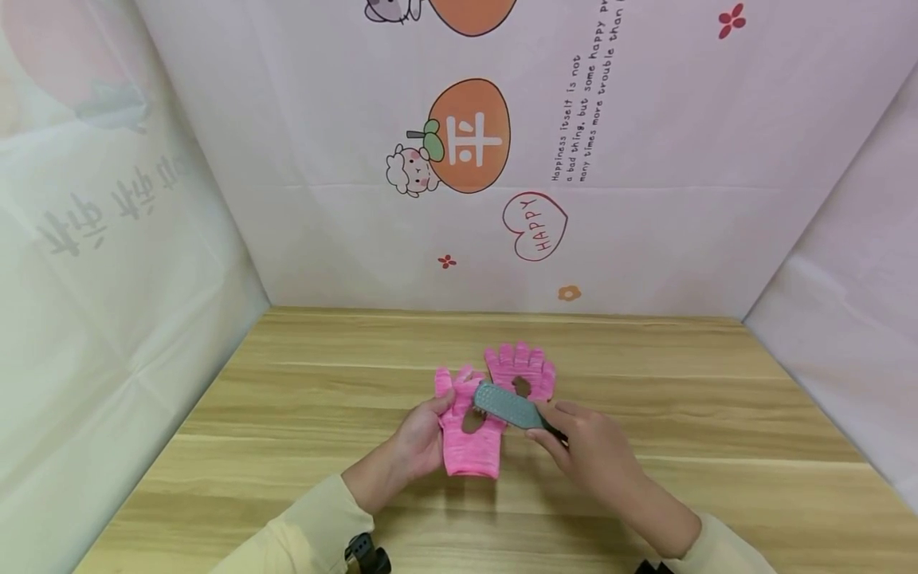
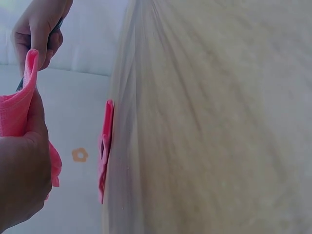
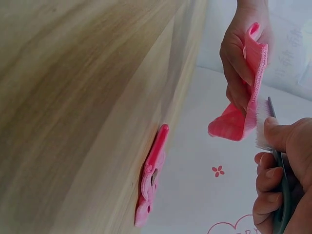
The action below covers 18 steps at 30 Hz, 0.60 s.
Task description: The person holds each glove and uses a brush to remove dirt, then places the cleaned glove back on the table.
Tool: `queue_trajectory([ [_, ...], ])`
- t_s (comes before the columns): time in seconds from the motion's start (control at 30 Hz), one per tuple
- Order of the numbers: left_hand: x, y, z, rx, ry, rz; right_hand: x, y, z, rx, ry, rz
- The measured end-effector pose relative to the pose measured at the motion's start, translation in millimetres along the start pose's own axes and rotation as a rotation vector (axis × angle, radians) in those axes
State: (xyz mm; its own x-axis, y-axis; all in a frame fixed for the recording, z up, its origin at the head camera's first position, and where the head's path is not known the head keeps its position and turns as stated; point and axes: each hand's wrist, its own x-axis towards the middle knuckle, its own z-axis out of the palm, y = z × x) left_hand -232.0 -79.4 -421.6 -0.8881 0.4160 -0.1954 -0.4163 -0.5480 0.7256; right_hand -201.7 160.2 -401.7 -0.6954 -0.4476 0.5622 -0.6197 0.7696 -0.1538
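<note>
The near-left pink-streaked knitted glove [image 1: 471, 454] and far-right pink knitted glove [image 1: 521, 365] each bear a brown spot [image 1: 472, 421]; the flat grey-green brush [image 1: 509, 405] has white bristles [image 3: 263, 124]; the wooden tabletop [image 1: 323, 391] shows yellow-brown grain.

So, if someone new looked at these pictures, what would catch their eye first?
Probably the bright pink glove with a brown patch, held above the wooden table by the left hand, while the right hand holds a grey-green brush over it. Next, a second pink glove lying on the table just beyond. Then the big orange fruit drawing on the white backdrop behind.
</note>
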Motion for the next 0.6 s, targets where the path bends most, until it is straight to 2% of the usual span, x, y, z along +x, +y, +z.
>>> queue_trajectory([
  [0.33, -0.4, 2.3, -4.0, -0.025, 0.042, 0.008, -3, 6, -5.4, -0.036, -0.040, 0.041],
  [0.6, 1.2, 4.7, -6.9, -0.027, 0.056, 0.007, -2, 11, -13.7, -0.051, -0.002, 0.029],
])
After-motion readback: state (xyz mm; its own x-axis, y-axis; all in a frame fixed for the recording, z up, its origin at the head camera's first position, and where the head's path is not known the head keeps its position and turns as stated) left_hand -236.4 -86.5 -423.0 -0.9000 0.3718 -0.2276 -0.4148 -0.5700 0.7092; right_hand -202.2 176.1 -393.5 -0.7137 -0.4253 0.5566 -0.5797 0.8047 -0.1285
